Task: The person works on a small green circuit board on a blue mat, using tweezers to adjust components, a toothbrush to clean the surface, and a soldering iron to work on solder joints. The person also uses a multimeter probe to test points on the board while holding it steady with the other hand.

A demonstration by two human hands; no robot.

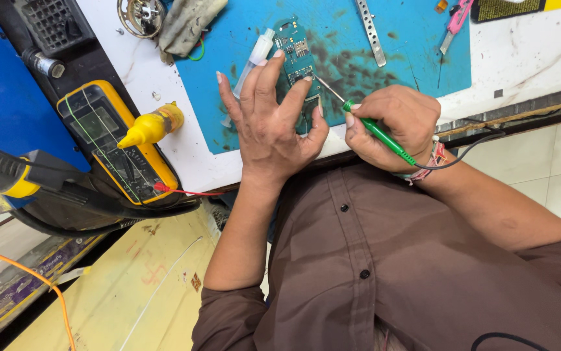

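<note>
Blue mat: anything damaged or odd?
Yes. The blue mat has dark smudged stains around the circuit board and a thin cut near its right edge. Otherwise nothing stands out.

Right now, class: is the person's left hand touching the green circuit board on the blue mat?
Touching. The head view shows the left hand with fingertips pressed on the circuit board.

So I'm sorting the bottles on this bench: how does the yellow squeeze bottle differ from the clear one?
The yellow squeeze bottle is opaque and squat with a pointed nozzle; the clear bottle is slim and see-through. The yellow one lies over the multimeter's edge, off the blue mat; the clear one lies on the mat beside the left hand. Both lie tipped over.
</note>
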